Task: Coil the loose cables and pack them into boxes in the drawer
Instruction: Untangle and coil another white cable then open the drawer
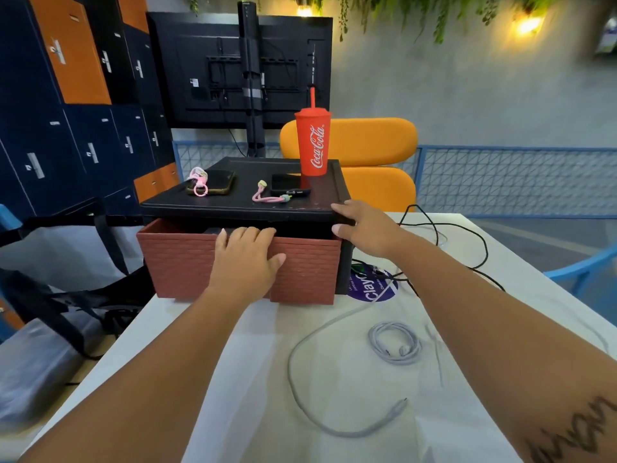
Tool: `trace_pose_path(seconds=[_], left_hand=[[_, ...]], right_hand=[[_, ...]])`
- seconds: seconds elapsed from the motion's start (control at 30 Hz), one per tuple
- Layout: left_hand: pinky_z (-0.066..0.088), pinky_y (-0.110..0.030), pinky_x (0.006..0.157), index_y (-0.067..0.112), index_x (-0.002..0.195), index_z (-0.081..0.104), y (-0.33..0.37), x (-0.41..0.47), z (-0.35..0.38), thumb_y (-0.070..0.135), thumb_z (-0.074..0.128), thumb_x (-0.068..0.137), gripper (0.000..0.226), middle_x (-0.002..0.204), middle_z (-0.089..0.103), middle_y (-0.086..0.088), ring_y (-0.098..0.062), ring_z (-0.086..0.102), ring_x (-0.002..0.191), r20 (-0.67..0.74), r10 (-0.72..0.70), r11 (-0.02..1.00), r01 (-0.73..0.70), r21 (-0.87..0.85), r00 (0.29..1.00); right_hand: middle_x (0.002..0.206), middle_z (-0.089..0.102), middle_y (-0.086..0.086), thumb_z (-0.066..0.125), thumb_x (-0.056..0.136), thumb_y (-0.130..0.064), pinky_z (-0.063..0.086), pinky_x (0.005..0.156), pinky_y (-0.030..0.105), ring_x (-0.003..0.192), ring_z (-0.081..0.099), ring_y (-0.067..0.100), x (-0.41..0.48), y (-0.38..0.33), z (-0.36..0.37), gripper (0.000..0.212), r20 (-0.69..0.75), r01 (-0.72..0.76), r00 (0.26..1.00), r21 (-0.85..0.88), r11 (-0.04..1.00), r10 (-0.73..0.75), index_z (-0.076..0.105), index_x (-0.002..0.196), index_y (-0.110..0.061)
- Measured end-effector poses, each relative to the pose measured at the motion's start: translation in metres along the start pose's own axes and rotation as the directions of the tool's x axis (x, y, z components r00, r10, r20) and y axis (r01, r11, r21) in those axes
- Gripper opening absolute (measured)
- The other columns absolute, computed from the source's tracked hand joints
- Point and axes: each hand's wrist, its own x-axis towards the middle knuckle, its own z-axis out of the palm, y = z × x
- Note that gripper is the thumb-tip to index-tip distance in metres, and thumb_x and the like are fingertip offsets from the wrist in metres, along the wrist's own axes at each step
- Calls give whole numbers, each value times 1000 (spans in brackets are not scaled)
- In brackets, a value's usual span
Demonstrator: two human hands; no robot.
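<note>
A black drawer unit (233,202) stands on the white table (207,345); its reddish-brown drawer (177,262) is pulled out a little. My left hand (247,259) lies on the drawer front, fingers hooked over its top edge. My right hand (364,225) grips the unit's front right corner. A grey cable (394,342) lies coiled on the table at right. A longer grey cable (300,389) lies loose in a wide curve. A black cable (467,235) sprawls loose behind my right arm. The drawer's inside is hidden.
On the unit's top stand a red Coca-Cola cup (314,145), two phones (213,185) (287,187) and two pink straps (267,195). A purple sticker (374,285) lies beside the unit. Orange chair (367,155) behind; dark bag (66,295) at the table's left edge.
</note>
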Motion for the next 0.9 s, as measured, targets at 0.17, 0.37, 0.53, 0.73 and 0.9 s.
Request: trace_pose_path(seconds=[0.17, 0.37, 0.53, 0.73, 0.9], left_hand=[[5, -48, 115, 26, 149, 10, 14, -29, 2, 42, 45, 94, 68, 158, 7, -1, -23, -3, 145, 27, -18, 994, 21, -111, 999], [7, -41, 116, 25, 147, 23, 44, -80, 1, 37, 46, 94, 59, 158, 7, 3, -19, -2, 145, 104, 27, 944, 9, -330, 994], [12, -33, 115, 25, 143, 32, 71, -111, -2, 36, 48, 93, 54, 155, 16, 6, -14, 6, 144, 134, 61, 867, 14, -498, 989], [18, -19, 106, 24, 139, 38, 95, -134, -10, 32, 51, 92, 49, 149, 26, 7, -8, 21, 137, 140, 90, 802, 12, -597, 986], [28, -18, 100, 33, 134, 39, 108, -147, -18, 31, 53, 92, 45, 137, 34, 16, 2, 32, 122, 208, 129, 705, 57, -707, 970]], right_hand=[[137, 42, -8, 57, 90, -33, 33, 103, 28, 124, 45, 13, -61, 27, -14, 53, 100, -55, 994, 140, 989, 41, 38, 140, -30], [109, 59, -11, 64, 85, -37, 37, 87, 21, 107, 53, 10, -137, 47, -41, 26, 356, -134, 925, -17, 991, 131, 64, 109, -27], [114, 63, -3, 71, 78, -36, 43, 89, 25, 106, 57, 13, -179, 57, -49, 11, 522, -196, 807, -205, 959, 276, 61, 83, -35], [108, 61, 6, 66, 81, -27, 41, 78, 29, 88, 53, 16, -204, 67, -42, 26, 463, -212, 794, -396, 893, 394, 64, 101, -10], [101, 62, 4, 57, 89, -25, 37, 74, 27, 91, 53, 18, -207, 61, -40, 9, 351, -181, 881, -371, 911, 318, 59, 88, -16]])
